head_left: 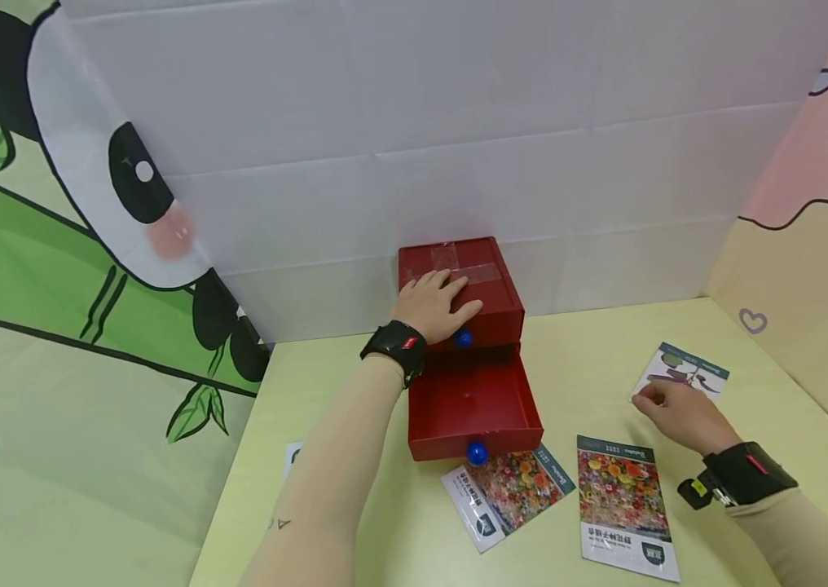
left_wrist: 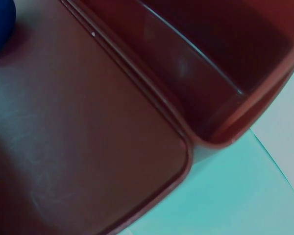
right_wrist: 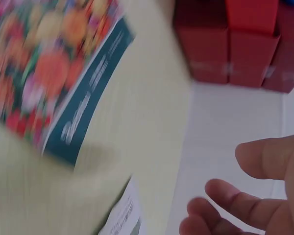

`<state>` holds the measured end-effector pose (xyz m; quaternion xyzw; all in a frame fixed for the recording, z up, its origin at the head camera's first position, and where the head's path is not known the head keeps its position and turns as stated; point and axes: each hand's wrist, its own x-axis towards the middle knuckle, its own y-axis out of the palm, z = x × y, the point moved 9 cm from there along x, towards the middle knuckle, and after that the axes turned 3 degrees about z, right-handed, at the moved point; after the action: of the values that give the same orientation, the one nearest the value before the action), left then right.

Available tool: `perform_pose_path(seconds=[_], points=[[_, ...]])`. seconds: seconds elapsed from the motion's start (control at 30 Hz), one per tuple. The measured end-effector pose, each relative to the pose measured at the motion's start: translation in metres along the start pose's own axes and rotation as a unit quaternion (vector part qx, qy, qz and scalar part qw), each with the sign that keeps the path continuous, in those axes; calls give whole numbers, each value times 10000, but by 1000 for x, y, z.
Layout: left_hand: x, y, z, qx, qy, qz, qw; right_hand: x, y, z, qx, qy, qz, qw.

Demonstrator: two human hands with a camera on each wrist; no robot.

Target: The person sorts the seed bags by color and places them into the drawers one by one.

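Red plastic box point(head_left: 505, 285) at mid-frame, against the white backdrop point(head_left: 297, 220). Lower drawer point(head_left: 443, 447) pulled out toward the bottom of the frame, its tray bare; upper drawer in.

Left hand point(head_left: 432, 306) rests on the box top, fingers spread, grasping nothing. Left wrist view shows the box front and drawer, not the fingers.

Right hand point(head_left: 681, 416), right of frame, is over the near end of the plant packet point(head_left: 687, 372). Fingers loosely bent, released: right wrist view has thumb and fingertips apart with nothing between them. Contact with the packet below: cannot tell.

Key relation, as I judge it: the packet lies flat on the table point(head_left: 557, 359), mostly up and right of the fingertips in the head view, lower left corner just beside them. Long axis steep, leaning from upper right to lower left; dark strip at the far end. Right hand much the nearer; left well apart, across at the box. Drawer lies left of the packet, slightly lower in frame.

Also noted: flower packet point(head_left: 627, 507) at lower right, roughly upright in frame; tilted packet point(head_left: 513, 493) partly beneath the drawer front; a white packet edge point(head_left: 292, 455) beside the left forearm.
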<state>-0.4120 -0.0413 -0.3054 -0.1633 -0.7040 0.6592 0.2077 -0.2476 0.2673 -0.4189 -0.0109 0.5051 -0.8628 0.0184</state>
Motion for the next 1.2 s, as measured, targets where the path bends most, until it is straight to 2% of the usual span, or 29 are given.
perform_pose_path(seconds=[0.2, 0.47, 0.8, 1.2], points=[[-3, -1, -1, -25, -1, 31, 10000, 3, -4, -35, -545, 181, -22, 9983], [-3, -2, -2, -4, -31, 24, 10000, 4, 2, -55, -861, 175, 97, 9961], [-2, -1, -2, 35, -37, 47, 10000, 4, 15, -60, -798, 272, 803, 9932], [0, 1, -1, 46, -64, 72, 9999, 19, 28, -52, -862, 98, 723, 9936]])
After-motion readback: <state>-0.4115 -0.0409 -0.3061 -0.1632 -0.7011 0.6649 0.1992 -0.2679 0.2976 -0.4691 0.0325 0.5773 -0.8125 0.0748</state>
